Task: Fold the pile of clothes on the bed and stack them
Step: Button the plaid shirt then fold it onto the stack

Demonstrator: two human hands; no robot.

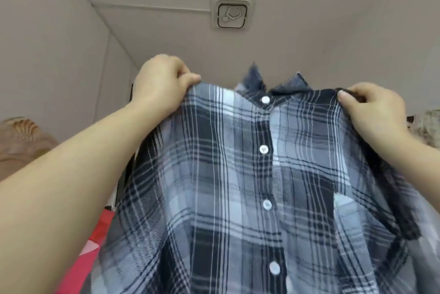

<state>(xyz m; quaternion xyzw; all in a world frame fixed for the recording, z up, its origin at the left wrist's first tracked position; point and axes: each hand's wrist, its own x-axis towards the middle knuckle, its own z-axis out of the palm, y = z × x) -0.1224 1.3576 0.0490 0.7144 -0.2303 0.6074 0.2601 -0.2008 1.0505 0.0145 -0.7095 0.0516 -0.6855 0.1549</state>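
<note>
A blue, black and white plaid button-up shirt hangs in front of me, held up high by its shoulders with the buttoned front and collar facing me. My left hand pinches the shirt's left shoulder seam. My right hand grips the right shoulder seam. The shirt fills most of the lower view and hides the bed and the rest of the pile.
The camera looks up at the ceiling, with a square ceiling fixture above. A carved headboard shows at the left edge. A red cloth lies at lower left beneath my left forearm. Patterned fabric shows at the right edge.
</note>
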